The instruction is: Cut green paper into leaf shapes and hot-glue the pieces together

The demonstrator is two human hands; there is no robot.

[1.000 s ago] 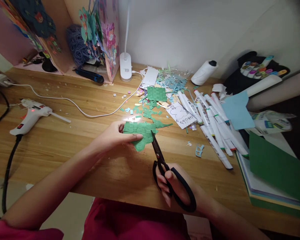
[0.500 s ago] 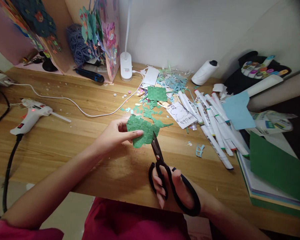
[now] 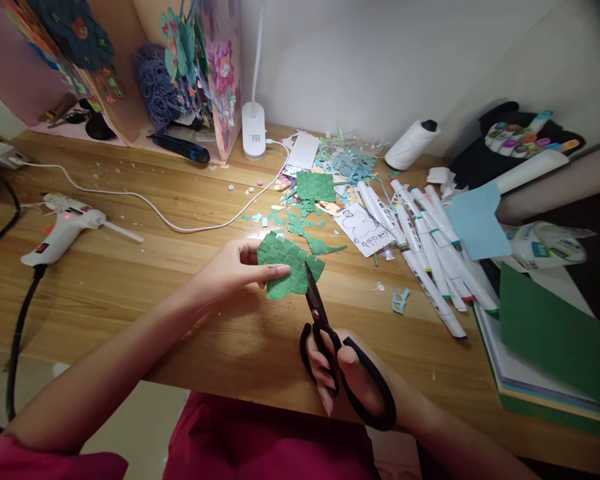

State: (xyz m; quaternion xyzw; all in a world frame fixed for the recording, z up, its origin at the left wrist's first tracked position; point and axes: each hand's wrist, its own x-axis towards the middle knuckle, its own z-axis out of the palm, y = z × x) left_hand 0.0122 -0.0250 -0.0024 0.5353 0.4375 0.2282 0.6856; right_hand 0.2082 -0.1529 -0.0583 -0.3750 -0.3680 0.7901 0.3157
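My left hand pinches a woven green paper piece by its left side, thumb on top. The piece has a scalloped lower edge and is held just above the desk. In my right hand is a pair of black-handled scissors, thumb and fingers through the loops. Their blades are nearly closed and lie at the right part of the green paper. Past the paper lie green scraps and another woven green square.
Several markers lie to the right, beside a line drawing. A glue gun lies on the left, with a white cable beyond it. Coloured paper sheets are stacked at the right edge. A cutter is at the back.
The green paper has shifted slightly right and turned a little in my left hand. The scissor handles have drawn somewhat closer together, and the blades sit further into the paper's right part.
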